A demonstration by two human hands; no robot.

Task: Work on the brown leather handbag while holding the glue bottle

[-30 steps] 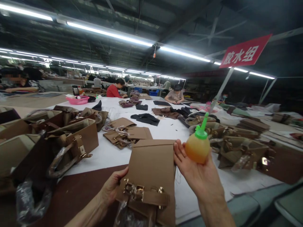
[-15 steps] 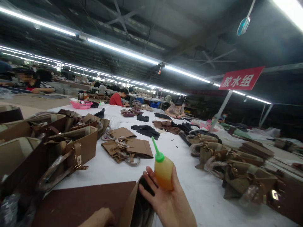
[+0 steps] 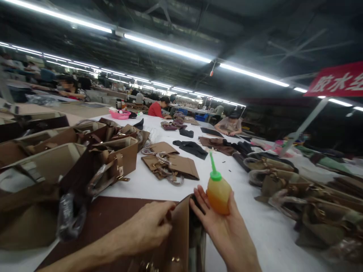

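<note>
Beside the brown bag, the right hand cradles a glue bottle (nozzle upward, avoiding drips); the left hand pinches the bag's edge, steadying it.

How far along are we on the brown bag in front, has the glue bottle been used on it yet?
Not visibly. The left hand pinches the upper edge of the brown bag, which stands open. The right hand cradles the glue bottle upright, its green nozzle clear of the bag. No glue shows on the bag. Finished-looking bags sit left; the flat pieces and the pile at right look unprocessed.
</note>
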